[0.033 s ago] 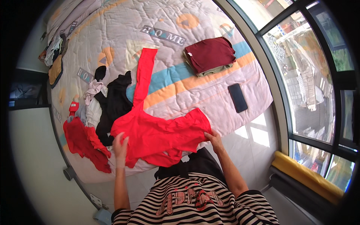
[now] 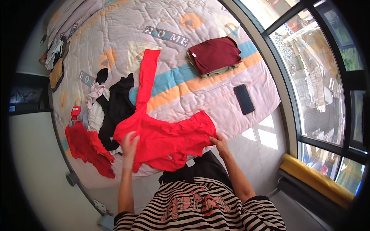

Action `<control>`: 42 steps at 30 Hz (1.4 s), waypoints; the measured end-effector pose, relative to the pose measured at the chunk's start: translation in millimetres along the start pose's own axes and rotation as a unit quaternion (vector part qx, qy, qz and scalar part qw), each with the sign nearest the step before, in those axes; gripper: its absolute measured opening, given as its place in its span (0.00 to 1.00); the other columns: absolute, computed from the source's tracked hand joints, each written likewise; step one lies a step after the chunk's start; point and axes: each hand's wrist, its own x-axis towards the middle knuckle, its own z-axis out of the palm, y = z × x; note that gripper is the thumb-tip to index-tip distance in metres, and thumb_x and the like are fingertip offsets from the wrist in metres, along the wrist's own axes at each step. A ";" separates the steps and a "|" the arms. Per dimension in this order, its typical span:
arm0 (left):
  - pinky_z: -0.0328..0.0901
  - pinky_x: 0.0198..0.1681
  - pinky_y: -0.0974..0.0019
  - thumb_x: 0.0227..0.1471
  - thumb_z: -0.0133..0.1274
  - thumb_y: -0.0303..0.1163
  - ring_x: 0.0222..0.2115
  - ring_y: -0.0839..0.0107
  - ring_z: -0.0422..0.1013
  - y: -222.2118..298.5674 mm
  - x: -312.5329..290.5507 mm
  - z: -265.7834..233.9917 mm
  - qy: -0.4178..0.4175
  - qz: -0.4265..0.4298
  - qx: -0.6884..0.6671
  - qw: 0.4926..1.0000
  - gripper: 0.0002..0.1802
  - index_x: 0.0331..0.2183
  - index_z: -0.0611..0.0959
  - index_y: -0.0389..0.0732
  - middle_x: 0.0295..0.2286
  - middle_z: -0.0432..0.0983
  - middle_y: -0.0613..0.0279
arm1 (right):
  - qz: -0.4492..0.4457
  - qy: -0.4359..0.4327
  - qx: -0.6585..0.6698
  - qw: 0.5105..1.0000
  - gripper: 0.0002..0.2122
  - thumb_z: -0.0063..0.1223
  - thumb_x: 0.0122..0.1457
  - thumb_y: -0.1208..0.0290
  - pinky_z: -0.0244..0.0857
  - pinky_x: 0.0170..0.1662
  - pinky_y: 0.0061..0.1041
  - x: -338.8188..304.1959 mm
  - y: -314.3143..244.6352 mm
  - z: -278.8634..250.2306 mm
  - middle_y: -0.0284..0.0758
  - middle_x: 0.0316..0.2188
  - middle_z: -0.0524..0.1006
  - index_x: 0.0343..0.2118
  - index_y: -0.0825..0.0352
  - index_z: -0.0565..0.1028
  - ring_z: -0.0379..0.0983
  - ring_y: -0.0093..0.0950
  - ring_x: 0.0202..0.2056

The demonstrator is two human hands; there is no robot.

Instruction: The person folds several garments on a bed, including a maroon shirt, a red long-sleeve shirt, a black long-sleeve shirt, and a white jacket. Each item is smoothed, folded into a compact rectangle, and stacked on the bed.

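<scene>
A bright red long-sleeved top (image 2: 169,134) lies spread across the near edge of the bed, one sleeve stretched away from me over the quilt. Its right end is pinched between the thumb and fingers of my right hand (image 2: 219,144). My left hand (image 2: 130,145) is over the top's left part with its fingers apart, slightly blurred; whether it touches the cloth is hard to tell. Left of the top lie a black garment (image 2: 120,101), a white garment (image 2: 96,115) and a darker red garment (image 2: 85,144), loosely heaped.
A folded stack with a maroon garment (image 2: 216,56) on it sits at the far right of the quilt (image 2: 173,69). Nearer, a dark phone (image 2: 244,99) lies flat. More clothes (image 2: 57,57) are heaped at the bed's far left. Windows (image 2: 308,77) and yellow and grey rolls (image 2: 316,179) stand right.
My left hand has shifted slightly away from me and to the right over the red top. My right hand keeps its hold, almost unmoved.
</scene>
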 end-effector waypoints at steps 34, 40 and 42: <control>0.64 0.33 0.52 0.46 0.47 0.35 0.32 0.49 0.70 197.0 259.0 177.5 -0.148 0.267 0.328 0.894 0.07 0.30 0.73 0.46 0.29 0.74 0.52 | -0.147 0.162 -0.296 0.930 0.09 0.52 0.49 0.67 0.64 0.35 0.33 14.3 54.8 9.5 0.40 0.27 0.71 0.33 0.64 0.75 0.70 0.38 0.32; 0.64 0.32 0.54 0.44 0.48 0.33 0.30 0.51 0.71 181.2 291.9 154.9 -0.132 0.189 0.322 0.918 0.07 0.31 0.74 0.47 0.26 0.75 0.52 | -0.129 0.171 -0.420 0.882 0.21 0.56 0.45 0.65 0.64 0.38 0.33 4.2 53.1 44.5 0.40 0.33 0.71 0.44 0.63 0.70 0.68 0.39 0.37; 0.65 0.31 0.56 0.43 0.47 0.28 0.30 0.53 0.71 189.6 287.4 157.7 -0.158 0.163 0.272 0.935 0.08 0.31 0.74 0.46 0.26 0.75 0.53 | -0.147 0.187 -0.432 0.870 0.20 0.57 0.44 0.66 0.64 0.38 0.34 6.5 61.4 42.5 0.41 0.33 0.72 0.43 0.64 0.72 0.69 0.40 0.37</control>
